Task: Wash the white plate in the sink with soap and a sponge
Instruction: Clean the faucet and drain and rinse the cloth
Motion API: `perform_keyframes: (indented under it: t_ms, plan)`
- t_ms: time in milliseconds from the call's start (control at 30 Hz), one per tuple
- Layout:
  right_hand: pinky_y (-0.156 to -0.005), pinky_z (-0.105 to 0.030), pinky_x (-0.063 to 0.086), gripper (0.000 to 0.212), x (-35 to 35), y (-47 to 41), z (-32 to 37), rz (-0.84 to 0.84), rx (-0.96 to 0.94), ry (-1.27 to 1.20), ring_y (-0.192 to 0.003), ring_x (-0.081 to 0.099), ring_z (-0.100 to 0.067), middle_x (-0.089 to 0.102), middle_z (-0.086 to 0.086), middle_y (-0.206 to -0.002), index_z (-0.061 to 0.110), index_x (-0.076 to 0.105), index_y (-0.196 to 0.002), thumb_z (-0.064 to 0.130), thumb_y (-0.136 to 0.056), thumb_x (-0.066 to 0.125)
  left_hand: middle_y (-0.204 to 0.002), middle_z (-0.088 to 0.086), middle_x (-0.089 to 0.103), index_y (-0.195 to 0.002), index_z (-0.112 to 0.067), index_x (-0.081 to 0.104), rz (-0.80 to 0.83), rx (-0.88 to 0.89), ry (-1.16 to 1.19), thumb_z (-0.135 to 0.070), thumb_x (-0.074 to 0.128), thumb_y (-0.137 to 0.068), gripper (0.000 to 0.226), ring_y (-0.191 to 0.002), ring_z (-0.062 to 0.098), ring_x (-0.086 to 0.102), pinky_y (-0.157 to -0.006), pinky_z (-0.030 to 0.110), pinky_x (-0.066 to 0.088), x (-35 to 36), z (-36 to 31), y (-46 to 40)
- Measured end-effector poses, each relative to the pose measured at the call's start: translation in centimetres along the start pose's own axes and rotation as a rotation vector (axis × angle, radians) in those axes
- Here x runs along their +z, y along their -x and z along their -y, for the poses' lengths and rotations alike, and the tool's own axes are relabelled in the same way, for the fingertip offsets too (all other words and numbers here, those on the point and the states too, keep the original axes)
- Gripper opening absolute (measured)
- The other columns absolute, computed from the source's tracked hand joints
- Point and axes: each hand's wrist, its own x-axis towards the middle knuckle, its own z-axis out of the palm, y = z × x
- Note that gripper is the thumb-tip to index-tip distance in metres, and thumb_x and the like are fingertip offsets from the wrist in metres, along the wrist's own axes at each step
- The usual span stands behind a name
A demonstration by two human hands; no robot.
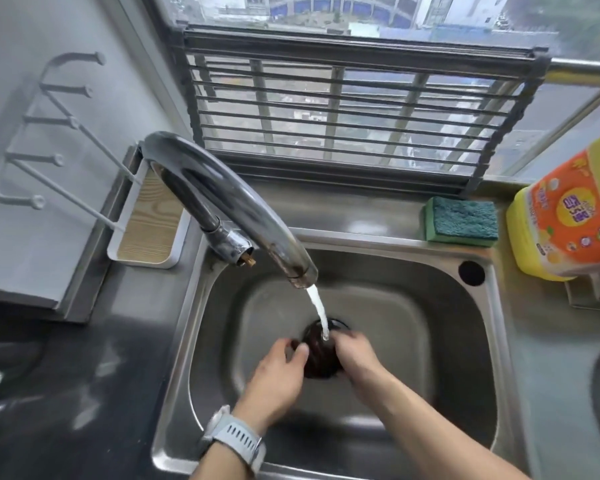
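Both hands low in the stainless sink [430, 306], over the drain, under water running from the chrome tap [229, 202]. Left hand [278, 372], grey watch [236, 439] on the wrist, fingers curled onto the left side of a small dark ribbed object [321, 358]; right hand [355, 355] curled round its right side, so both holding it. Nature of the dark object not determinable; motion blur present. White plate not seen anywhere in view. Green-topped sponge [463, 221] lying on the sink's rear ledge, apart from the hands. Yellow detergent bottle [568, 216] just right of the sponge on the bench [551, 358]; orange label bearing printed characters, too blurred to read, no brand legible. White rack with pegs [49, 133] and wood-grain tray [149, 226] at left of the tap. Folding grey drying rack [343, 109] upright against the window behind the sink.
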Motion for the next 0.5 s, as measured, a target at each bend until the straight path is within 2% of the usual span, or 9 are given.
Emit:
perform_keyframes:
  t_ms: [33, 100, 133, 200, 267, 333, 400, 433, 500]
  plan:
    - [-0.078, -0.04, 0.056, 0.019, 0.6, 0.0, 0.9, -0.004, 0.032, -0.168, -0.084, 0.071, -0.032, 0.077, -0.014, -0.082, 0.004, 0.074, -0.085, 0.017, -0.086, 0.06, -0.143, -0.001, 0.058, -0.146, -0.031, 0.045, -0.033, -0.04, 0.223, -0.052, 0.048, -0.098, 0.052, -0.131, 0.023, 0.053, -0.113, 0.039, 0.04, 0.4, -0.9, -0.4]
    - [-0.069, -0.036, 0.052, 0.025, 1.0, 0.5, 2.0, 0.023, 0.115, -0.421, -0.065, 0.065, -0.027, 0.07, -0.007, -0.059, 0.01, 0.07, -0.07, 0.015, -0.09, 0.054, -0.136, -0.002, 0.062, -0.144, -0.034, 0.045, -0.041, -0.089, 0.602, -0.052, 0.053, -0.096, 0.052, -0.123, 0.021, 0.059, -0.11, 0.046, 0.045, 1.5, -2.7, -1.1]
    - [-0.07, -0.036, 0.049, 0.026, 1.1, 0.8, 2.2, 0.033, 0.129, -0.497, -0.064, 0.062, -0.026, 0.067, -0.005, -0.057, 0.013, 0.068, -0.068, 0.022, -0.088, 0.054, -0.13, 0.0, 0.066, -0.14, -0.032, 0.049, -0.043, -0.106, 0.744, -0.048, 0.054, -0.097, 0.046, -0.117, 0.02, 0.063, -0.106, 0.045, 0.049, 2.0, -3.5, -1.6]
    - [-0.074, -0.037, 0.047, 0.03, 1.0, 1.4, 2.1, 0.098, 0.124, -0.551, -0.07, 0.063, -0.026, 0.069, -0.004, -0.066, 0.017, 0.069, -0.071, 0.043, -0.076, 0.057, -0.113, 0.005, 0.073, -0.123, -0.022, 0.063, -0.081, -0.093, 0.918, -0.039, 0.055, -0.099, 0.03, -0.102, 0.021, 0.069, -0.093, 0.038, 0.055, 2.5, -4.8, -2.3]
    - [-0.077, -0.038, 0.054, 0.04, 0.9, 1.9, 2.2, 0.127, 0.111, -0.615, -0.075, 0.069, -0.025, 0.076, -0.005, -0.077, 0.015, 0.076, -0.077, 0.054, -0.073, 0.069, -0.1, 0.007, 0.075, -0.1, -0.02, 0.07, -0.161, -0.024, 0.822, -0.031, 0.056, -0.099, 0.018, -0.096, 0.023, 0.071, -0.084, 0.035, 0.056, 3.0, -5.8, -2.4]
    - [-0.08, -0.04, 0.059, 0.037, 1.1, 1.6, 2.6, 0.015, 0.12, -0.631, -0.076, 0.073, -0.027, 0.078, -0.011, -0.081, 0.007, 0.076, -0.083, 0.044, -0.078, 0.076, -0.088, 0.002, 0.073, -0.086, -0.022, 0.068, -0.229, 0.035, 0.637, -0.031, 0.055, -0.1, 0.021, -0.095, 0.025, 0.07, -0.082, 0.033, 0.053, 3.9, -6.1, -2.1]
    - [-0.077, -0.04, 0.059, 0.032, 1.3, 1.4, 3.0, -0.081, 0.077, -0.575, -0.075, 0.072, -0.028, 0.075, -0.014, -0.084, 0.004, 0.069, -0.097, 0.031, -0.08, 0.074, -0.087, -0.002, 0.073, -0.09, -0.021, 0.071, -0.235, 0.078, 0.625, -0.043, 0.053, -0.099, 0.03, -0.092, 0.019, 0.07, -0.081, 0.031, 0.052, 4.5, -5.9, -1.3]
    - [-0.075, -0.038, 0.058, 0.028, 1.6, 1.4, 2.9, -0.068, 0.048, -0.545, -0.074, 0.07, -0.026, 0.074, -0.013, -0.084, 0.005, 0.066, -0.099, 0.027, -0.084, 0.071, -0.09, -0.002, 0.074, -0.095, -0.021, 0.071, -0.246, 0.104, 0.635, -0.053, 0.051, -0.095, 0.038, -0.092, 0.017, 0.07, -0.083, 0.033, 0.053, 4.5, -5.4, -1.3]
    - [-0.073, -0.035, 0.054, 0.016, 2.3, 1.6, 2.5, 0.012, 0.017, -0.521, -0.071, 0.067, -0.022, 0.072, -0.008, -0.076, 0.009, 0.068, -0.087, 0.023, -0.093, 0.064, -0.093, -0.002, 0.073, -0.1, -0.019, 0.066, -0.275, 0.161, 0.597, -0.059, 0.047, -0.089, 0.046, -0.093, 0.021, 0.068, -0.084, 0.037, 0.052, 4.2, -4.4, -1.3]
